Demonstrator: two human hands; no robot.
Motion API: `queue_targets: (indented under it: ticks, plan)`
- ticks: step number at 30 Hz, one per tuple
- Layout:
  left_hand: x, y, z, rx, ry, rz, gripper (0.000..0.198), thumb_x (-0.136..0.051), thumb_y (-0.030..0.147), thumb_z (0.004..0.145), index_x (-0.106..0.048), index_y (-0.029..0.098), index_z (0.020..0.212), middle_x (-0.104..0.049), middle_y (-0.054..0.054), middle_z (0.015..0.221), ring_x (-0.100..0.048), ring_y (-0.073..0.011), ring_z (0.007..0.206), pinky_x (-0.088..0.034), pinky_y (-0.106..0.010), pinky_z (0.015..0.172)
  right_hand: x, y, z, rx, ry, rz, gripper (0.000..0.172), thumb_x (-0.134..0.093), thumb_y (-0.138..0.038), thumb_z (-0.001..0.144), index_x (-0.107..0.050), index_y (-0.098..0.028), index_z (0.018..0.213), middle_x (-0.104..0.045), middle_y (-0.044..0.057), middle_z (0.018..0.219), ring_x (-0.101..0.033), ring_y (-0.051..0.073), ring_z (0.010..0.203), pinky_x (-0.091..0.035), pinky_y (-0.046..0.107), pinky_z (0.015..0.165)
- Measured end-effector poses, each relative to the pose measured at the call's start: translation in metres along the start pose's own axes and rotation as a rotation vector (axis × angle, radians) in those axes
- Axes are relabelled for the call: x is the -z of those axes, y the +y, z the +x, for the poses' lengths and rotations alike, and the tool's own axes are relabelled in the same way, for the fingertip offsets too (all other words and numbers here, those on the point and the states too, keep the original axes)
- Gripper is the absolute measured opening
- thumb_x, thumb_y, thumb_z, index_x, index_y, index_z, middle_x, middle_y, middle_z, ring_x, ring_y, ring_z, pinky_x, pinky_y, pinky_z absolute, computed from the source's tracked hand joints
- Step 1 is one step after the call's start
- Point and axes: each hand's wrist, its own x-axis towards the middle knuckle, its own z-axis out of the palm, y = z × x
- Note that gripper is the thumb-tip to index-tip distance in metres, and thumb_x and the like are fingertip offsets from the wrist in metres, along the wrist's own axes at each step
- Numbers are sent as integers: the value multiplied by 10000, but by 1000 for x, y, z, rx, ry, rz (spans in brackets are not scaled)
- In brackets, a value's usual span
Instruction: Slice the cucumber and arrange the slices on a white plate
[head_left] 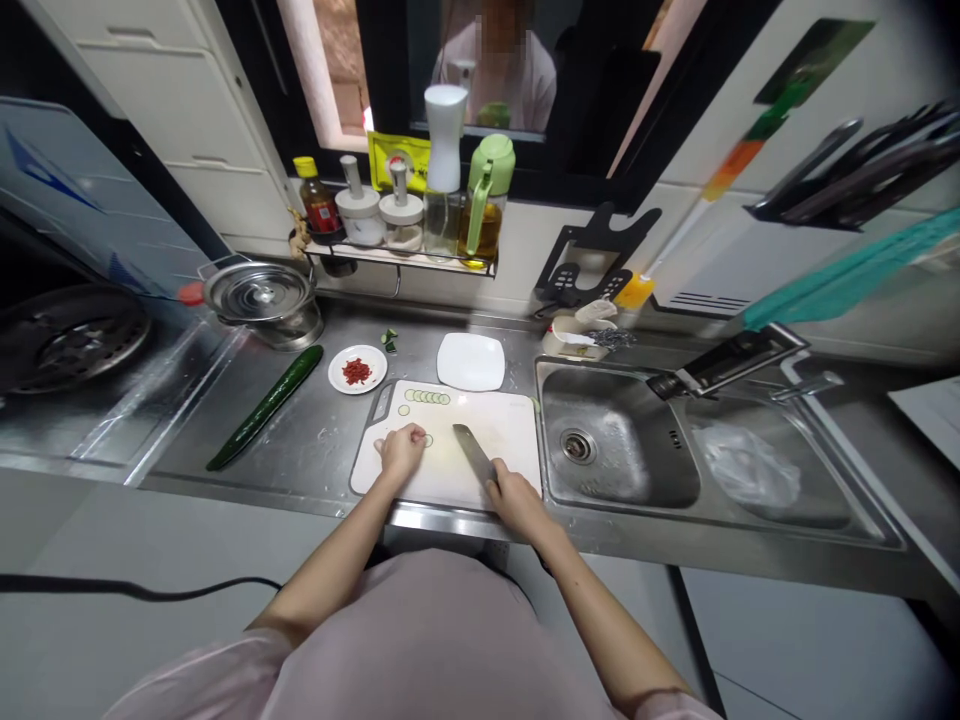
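Handling cucumber slice (428, 441) on cutting board (450, 484) | left hand (402, 453): fingers bunched at slice, grip unclear | right hand (516, 497): gripping knife (473, 450) over board | advice: lay slice flat, blade clear of fingertips

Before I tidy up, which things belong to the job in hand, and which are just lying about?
In use: knife in the right hand; cutting board; green-rimmed slices.

Seemingly lying about: plastic bag; steel pot; yellow-capped bottle.
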Motion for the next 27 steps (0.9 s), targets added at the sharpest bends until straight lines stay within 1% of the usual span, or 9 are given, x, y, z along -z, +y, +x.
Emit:
queue_targets:
  ticks: [5, 12, 18, 27]
  plan:
    - [5, -3, 5, -23, 63, 90, 175, -542, 297, 843, -676, 270, 953, -729, -46, 950, -549, -278, 1073, -286, -415, 894, -5, -18, 2, 46, -9, -105, 257, -351, -210, 959, -412, -180, 1207, -686, 129, 985, -647, 230, 885, -340, 278, 681]
    - [3, -11, 6, -1, 88, 88, 172, -540, 322, 845, -673, 278, 946, -719, -44, 983, -525, -289, 1063, -290, -439, 900, -13, -33, 4, 118, -35, -184, 273, -333, -174, 934, -426, -175, 1190, -688, 136, 981, -647, 254, 917, -379, 299, 711]
    - [1, -11, 9, 1, 89, 84, 161, -553, 331, 840, -676, 282, 930, -713, -50, 969, -517, -294, 1060, -290, -442, 897, -12, -38, 5, 123, -43, -194, 291, -343, -149, 911, -431, -173, 1188, -686, 128, 968, -649, 247, 910, -379, 293, 692]
    - [1, -11, 9, -2, 90, 80, 149, -567, 333, 839, -670, 284, 934, -715, -41, 948, -523, -288, 1055, -287, -436, 892, -13, -40, 7, 136, -48, -190, 288, -354, -143, 919, -435, -171, 1194, -682, 144, 992, -651, 259, 927, -395, 305, 718]
